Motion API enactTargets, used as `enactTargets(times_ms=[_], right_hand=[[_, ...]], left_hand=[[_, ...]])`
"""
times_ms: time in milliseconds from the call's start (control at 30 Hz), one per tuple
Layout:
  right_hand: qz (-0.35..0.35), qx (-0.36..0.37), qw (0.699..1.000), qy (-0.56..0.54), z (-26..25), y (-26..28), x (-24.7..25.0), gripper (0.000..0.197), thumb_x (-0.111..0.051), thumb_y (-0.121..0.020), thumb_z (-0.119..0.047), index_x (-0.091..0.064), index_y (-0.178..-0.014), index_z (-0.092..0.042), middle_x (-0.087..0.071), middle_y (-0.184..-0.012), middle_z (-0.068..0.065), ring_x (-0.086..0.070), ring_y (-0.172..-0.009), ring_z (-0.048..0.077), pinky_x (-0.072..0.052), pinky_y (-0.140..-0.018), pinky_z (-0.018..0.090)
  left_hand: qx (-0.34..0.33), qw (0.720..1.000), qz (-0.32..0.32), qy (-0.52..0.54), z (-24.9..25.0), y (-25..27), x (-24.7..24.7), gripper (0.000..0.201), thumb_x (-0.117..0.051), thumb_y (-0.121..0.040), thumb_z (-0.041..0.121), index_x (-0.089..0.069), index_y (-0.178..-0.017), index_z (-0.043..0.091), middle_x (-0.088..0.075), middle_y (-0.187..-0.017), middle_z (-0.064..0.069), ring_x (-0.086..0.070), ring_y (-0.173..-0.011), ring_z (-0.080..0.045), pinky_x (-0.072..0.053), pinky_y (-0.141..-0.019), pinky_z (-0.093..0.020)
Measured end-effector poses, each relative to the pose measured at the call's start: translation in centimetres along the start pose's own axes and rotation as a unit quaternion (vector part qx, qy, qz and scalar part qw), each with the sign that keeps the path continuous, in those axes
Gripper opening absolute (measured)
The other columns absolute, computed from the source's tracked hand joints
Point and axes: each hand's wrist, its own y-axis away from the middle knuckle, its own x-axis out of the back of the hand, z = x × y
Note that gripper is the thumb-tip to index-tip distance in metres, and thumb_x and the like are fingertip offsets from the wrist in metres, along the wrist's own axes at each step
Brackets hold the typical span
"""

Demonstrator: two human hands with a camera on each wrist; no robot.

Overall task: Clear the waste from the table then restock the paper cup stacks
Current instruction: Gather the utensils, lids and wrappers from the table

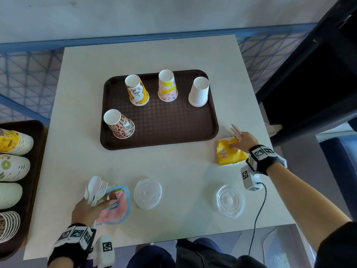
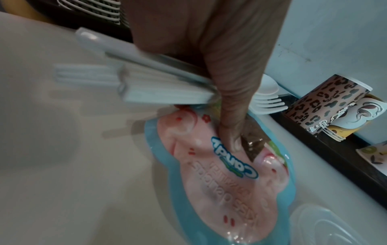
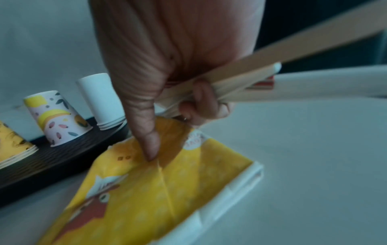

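My left hand (image 1: 90,206) grips white plastic cutlery (image 1: 96,188) (image 2: 146,82) and its thumb presses on a pink-and-blue candy wrapper (image 1: 116,207) (image 2: 226,179) at the table's front left. My right hand (image 1: 244,141) holds wooden sticks (image 1: 236,132) (image 3: 261,77) in curled fingers while its thumb pinches a yellow paper bag (image 1: 229,153) (image 3: 171,182) at the right edge. Two clear plastic lids (image 1: 147,193) (image 1: 229,201) lie near the front. Upside-down paper cup stacks stand on the brown tray (image 1: 173,128): leopard (image 1: 119,124), yellow (image 1: 137,90), pink-yellow (image 1: 167,87), white (image 1: 199,92).
A second brown tray (image 1: 29,190) at the left holds lying stacks of spare cups (image 1: 15,144). A cable (image 1: 257,217) runs from my right wrist over the table's front edge. Blue mesh fencing (image 1: 25,78) lies behind the table; dark furniture (image 1: 318,74) stands at the right.
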Motion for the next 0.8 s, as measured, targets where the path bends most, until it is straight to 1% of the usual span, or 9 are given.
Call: enactTargets(times_ms=[133,233,333,367,467,567,633,733,800], right_hand=[[0.032,0.006,0.997,-0.076,1.6,1.3,-0.5,0.041,-0.074,-0.074,-0.021,-0.059,-0.106,0.001,-0.062,-0.089,0.018,-0.060,-0.089,0.033,-0.038,-0.070,0.032],[0.045,0.008,0.988,-0.150,2.6,2.3,-0.3,0.042,-0.073,-0.077,-0.019,-0.057,-0.111,0.000,-0.060,-0.092,0.014,-0.056,-0.089,0.028,-0.040,-0.074,0.033],[0.057,-0.013,0.959,-0.277,3.8,3.7,0.2,0.018,-0.071,-0.078,-0.017,-0.057,-0.080,-0.007,-0.053,-0.071,0.006,-0.047,-0.075,0.023,-0.036,-0.058,0.028],[0.058,-0.028,0.944,-0.325,4.5,4.3,0.5,0.020,-0.071,-0.079,-0.017,-0.052,-0.072,-0.012,-0.049,-0.065,0.002,-0.044,-0.068,0.023,-0.032,-0.054,0.025],[0.036,-0.038,0.912,-0.406,6.6,7.0,0.9,0.023,-0.071,-0.079,-0.019,-0.051,-0.067,-0.015,-0.050,-0.048,-0.006,-0.037,-0.055,0.013,-0.034,-0.042,0.014],[-0.022,-0.028,0.929,-0.369,7.8,10.6,-0.2,0.016,-0.070,-0.079,-0.017,-0.056,-0.072,-0.013,-0.050,-0.060,-0.001,-0.040,-0.059,0.012,-0.034,-0.050,0.019],[-0.051,-0.026,0.939,-0.340,8.0,13.4,-1.6,0.019,-0.072,-0.077,-0.013,-0.055,-0.069,-0.013,-0.046,-0.060,0.000,-0.038,-0.057,0.013,-0.028,-0.053,0.023],[-0.053,-0.024,0.942,-0.330,7.9,16.5,-3.8,0.027,-0.076,-0.072,-0.007,-0.052,-0.063,-0.015,-0.042,-0.055,-0.003,-0.035,-0.051,0.010,-0.031,-0.041,0.014],[-0.047,-0.022,0.947,-0.317,8.0,17.5,-5.3,0.013,-0.071,-0.077,-0.001,-0.060,-0.080,-0.007,-0.053,-0.065,0.001,-0.045,-0.058,0.012,-0.039,-0.043,0.007]], left_hand=[[-0.002,1.000,-0.004,0.016,-0.2,0.1,0.0,0.064,-0.078,-0.039,0.039,-0.063,-0.094,0.009,-0.064,-0.087,-0.014,-0.059,-0.083,-0.033,-0.045,-0.075,-0.037],[-0.002,0.999,-0.014,0.030,-0.7,0.1,0.1,0.054,-0.086,-0.057,0.021,-0.061,-0.098,-0.003,-0.060,-0.088,-0.016,-0.055,-0.080,-0.029,-0.040,-0.073,-0.034],[0.008,0.999,-0.017,0.034,-0.9,0.1,0.2,0.044,-0.079,-0.069,0.014,-0.059,-0.101,-0.008,-0.057,-0.089,-0.016,-0.053,-0.080,-0.029,-0.038,-0.071,-0.032],[0.007,0.999,-0.017,0.041,-0.9,0.1,0.3,0.046,-0.078,-0.071,0.015,-0.058,-0.105,-0.008,-0.056,-0.091,-0.016,-0.052,-0.082,-0.028,-0.037,-0.073,-0.033],[-0.002,0.996,-0.025,0.086,-0.3,0.4,0.7,0.048,-0.073,-0.076,0.018,-0.054,-0.115,-0.003,-0.053,-0.099,-0.011,-0.049,-0.090,-0.023,-0.035,-0.078,-0.031],[-0.010,0.990,-0.063,0.127,0.7,1.3,1.2,0.042,-0.073,-0.076,0.026,-0.054,-0.111,0.010,-0.056,-0.102,-0.010,-0.052,-0.091,-0.023,-0.037,-0.078,-0.031],[-0.036,0.983,-0.121,0.130,0.9,1.8,0.9,0.046,-0.079,-0.069,0.029,-0.062,-0.105,0.006,-0.065,-0.099,-0.011,-0.058,-0.084,-0.023,-0.043,-0.073,-0.031],[-0.082,0.974,-0.190,0.096,1.7,2.9,-0.8,0.042,-0.083,-0.063,0.019,-0.069,-0.101,0.006,-0.071,-0.100,-0.013,-0.065,-0.085,-0.023,-0.048,-0.078,-0.032],[-0.111,0.974,-0.190,0.058,2.2,3.3,-2.5,0.043,-0.086,-0.055,0.024,-0.071,-0.092,0.007,-0.073,-0.093,-0.012,-0.066,-0.085,-0.023,-0.049,-0.080,-0.033]])
